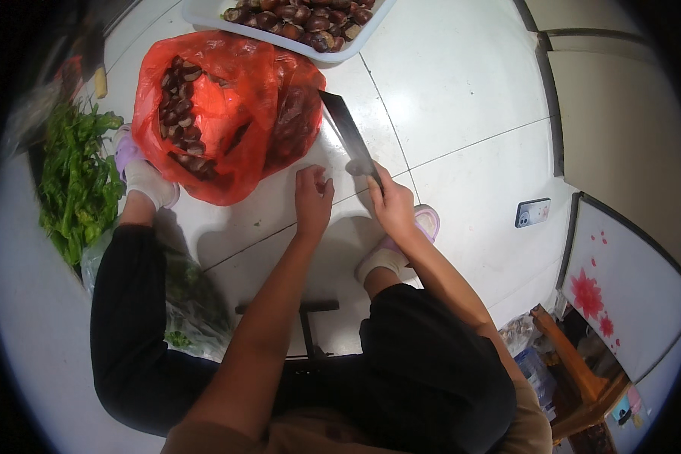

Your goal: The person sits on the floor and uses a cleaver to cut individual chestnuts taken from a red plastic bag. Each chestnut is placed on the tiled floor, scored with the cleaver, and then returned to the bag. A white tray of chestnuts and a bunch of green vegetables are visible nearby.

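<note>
My right hand (392, 205) grips a knife with a broad, dark blade (349, 127), which points up and left towards the red bag. A blurred, roundish brown object (357, 167), perhaps a chestnut, shows against the blade near my fingers. To the left of the knife, my left hand (313, 196) hangs over the floor with its fingers loosely curled; whether anything small is between them cannot be made out. Brown chestnuts (176, 108) lie inside an open red plastic bag (249, 164). Beyond it, a white plastic tray (340, 57) holds more chestnuts (318, 24).
Green peppers (76, 181) lie in a pile at the left, beside my left foot (147, 181). My right foot (386, 258) is below the knife. A phone (533, 213) rests on the tiled floor (465, 142) at the right, near pale cabinets (618, 113) and a wooden chair (579, 369).
</note>
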The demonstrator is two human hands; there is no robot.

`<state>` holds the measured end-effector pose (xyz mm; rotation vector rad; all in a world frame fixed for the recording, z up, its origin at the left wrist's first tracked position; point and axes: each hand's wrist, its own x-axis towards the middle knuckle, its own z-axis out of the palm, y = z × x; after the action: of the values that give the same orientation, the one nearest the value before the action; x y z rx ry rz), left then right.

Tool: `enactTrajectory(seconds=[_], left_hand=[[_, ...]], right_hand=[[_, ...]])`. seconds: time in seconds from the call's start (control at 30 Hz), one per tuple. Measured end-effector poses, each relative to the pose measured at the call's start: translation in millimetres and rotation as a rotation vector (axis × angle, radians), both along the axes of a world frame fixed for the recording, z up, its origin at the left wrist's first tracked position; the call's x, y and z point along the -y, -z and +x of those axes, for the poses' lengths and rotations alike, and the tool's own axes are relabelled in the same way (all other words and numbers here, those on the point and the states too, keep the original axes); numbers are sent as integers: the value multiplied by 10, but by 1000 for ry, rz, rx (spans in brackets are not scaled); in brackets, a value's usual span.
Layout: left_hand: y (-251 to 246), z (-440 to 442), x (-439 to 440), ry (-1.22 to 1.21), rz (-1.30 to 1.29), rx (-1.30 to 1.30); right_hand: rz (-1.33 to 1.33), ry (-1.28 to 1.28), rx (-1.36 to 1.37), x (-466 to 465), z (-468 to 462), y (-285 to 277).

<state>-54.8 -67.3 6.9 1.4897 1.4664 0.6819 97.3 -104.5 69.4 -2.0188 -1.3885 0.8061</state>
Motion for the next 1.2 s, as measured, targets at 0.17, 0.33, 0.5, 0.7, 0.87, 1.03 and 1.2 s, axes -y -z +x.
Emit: enactTrajectory(seconds=[0.17,0.33,0.5,0.7,0.87,1.03,1.2], left_hand=[[-45,-116,24,-131,-49,6],[-82,-83,-38,-163,-12,32],[-159,-51,-89,-176,-13,26],[-112,-32,-68,-196,-9,125],[-87,-1,-42,-122,0,107],[-99,32,-50,-106,20,99],[-110,18,-58,-107,14,80]], right_hand=[[33,8,-22,57,-32,-110],[-25,-9,30,9,66,-89],[-27,-8,60,64,91,6],[-35,-10,29,64,98,24],[-44,0,42,74,177,32],[-49,-24,64,71,212,1],[-41,-77,167,160,199,60]])
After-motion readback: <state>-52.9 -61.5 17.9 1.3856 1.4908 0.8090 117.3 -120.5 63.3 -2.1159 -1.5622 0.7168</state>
